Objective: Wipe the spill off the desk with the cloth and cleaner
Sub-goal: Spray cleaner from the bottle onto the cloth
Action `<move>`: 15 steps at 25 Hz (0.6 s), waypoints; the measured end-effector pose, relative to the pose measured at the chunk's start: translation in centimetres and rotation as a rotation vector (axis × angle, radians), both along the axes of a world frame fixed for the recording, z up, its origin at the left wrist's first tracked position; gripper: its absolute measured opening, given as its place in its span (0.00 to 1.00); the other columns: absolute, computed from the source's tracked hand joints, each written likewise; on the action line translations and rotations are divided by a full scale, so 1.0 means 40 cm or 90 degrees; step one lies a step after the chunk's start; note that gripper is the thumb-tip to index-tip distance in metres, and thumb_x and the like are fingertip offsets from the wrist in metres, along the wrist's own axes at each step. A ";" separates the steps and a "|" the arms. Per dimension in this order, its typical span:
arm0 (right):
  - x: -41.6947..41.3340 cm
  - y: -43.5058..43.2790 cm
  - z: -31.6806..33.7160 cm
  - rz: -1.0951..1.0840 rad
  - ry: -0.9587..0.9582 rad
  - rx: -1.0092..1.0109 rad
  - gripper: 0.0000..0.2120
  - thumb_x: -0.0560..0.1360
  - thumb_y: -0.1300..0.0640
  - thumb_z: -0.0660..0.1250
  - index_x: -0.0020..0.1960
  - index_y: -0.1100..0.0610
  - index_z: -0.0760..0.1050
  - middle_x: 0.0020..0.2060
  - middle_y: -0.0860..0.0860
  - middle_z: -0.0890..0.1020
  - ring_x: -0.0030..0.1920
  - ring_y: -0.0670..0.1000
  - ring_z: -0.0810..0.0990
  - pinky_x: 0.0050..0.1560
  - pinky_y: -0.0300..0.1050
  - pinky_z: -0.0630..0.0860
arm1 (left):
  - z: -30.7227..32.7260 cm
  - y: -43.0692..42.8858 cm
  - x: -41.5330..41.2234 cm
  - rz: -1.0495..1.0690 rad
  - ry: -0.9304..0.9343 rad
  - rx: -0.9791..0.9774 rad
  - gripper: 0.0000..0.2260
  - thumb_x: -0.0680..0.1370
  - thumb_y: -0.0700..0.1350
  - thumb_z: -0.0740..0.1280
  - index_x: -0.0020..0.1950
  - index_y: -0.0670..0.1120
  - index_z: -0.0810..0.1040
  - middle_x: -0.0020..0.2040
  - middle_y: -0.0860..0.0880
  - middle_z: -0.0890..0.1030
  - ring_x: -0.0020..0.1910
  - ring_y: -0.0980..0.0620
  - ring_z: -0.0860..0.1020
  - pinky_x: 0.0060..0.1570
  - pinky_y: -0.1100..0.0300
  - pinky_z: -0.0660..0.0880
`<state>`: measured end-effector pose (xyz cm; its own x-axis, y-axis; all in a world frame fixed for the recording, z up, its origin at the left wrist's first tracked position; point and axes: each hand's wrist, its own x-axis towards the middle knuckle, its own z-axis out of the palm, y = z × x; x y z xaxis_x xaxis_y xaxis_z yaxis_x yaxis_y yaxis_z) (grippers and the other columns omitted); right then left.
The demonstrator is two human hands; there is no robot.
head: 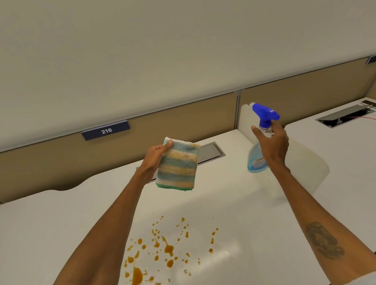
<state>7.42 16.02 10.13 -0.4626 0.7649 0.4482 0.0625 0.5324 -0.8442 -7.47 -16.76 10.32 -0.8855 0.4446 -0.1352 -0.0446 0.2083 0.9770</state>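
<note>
The left hand [154,157] holds a folded, fluffy striped cloth [178,165] in a pinching grip above the smooth white table [44,230]. At 3 o'clock from it, the right hand [271,145] wraps the neck of a clear spray bottle [260,153] with blue liquid and trigger. Amber spill [163,253] droplets lie at 6 o'clock, and tan partition panels [50,161] stand behind.

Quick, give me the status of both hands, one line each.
Left hand: closed on the folded striped cloth, held above the desk.
Right hand: wrapped around the neck of the spray bottle, held up.
</note>
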 end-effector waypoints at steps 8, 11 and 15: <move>-0.054 -0.436 0.143 0.335 0.119 -0.102 0.16 0.77 0.51 0.71 0.60 0.49 0.68 0.43 0.46 0.79 0.42 0.47 0.84 0.40 0.32 0.80 | 0.108 -0.258 -0.018 0.095 0.015 0.065 0.19 0.76 0.62 0.68 0.51 0.48 0.84 0.47 0.48 0.86 0.46 0.48 0.84 0.46 0.53 0.82; -0.060 -0.571 0.150 0.459 0.104 -0.150 0.17 0.77 0.59 0.71 0.61 0.54 0.68 0.46 0.53 0.79 0.37 0.53 0.85 0.38 0.44 0.83 | 0.136 -0.319 -0.017 0.118 0.008 0.077 0.18 0.75 0.62 0.69 0.51 0.49 0.84 0.47 0.49 0.87 0.47 0.47 0.85 0.44 0.52 0.83; -0.060 -0.739 0.152 0.609 0.058 -0.211 0.23 0.75 0.63 0.71 0.64 0.47 0.68 0.51 0.53 0.81 0.37 0.48 0.84 0.38 0.40 0.81 | 0.174 -0.409 -0.015 0.113 0.007 0.100 0.22 0.75 0.61 0.68 0.58 0.44 0.82 0.50 0.44 0.86 0.49 0.46 0.85 0.41 0.54 0.82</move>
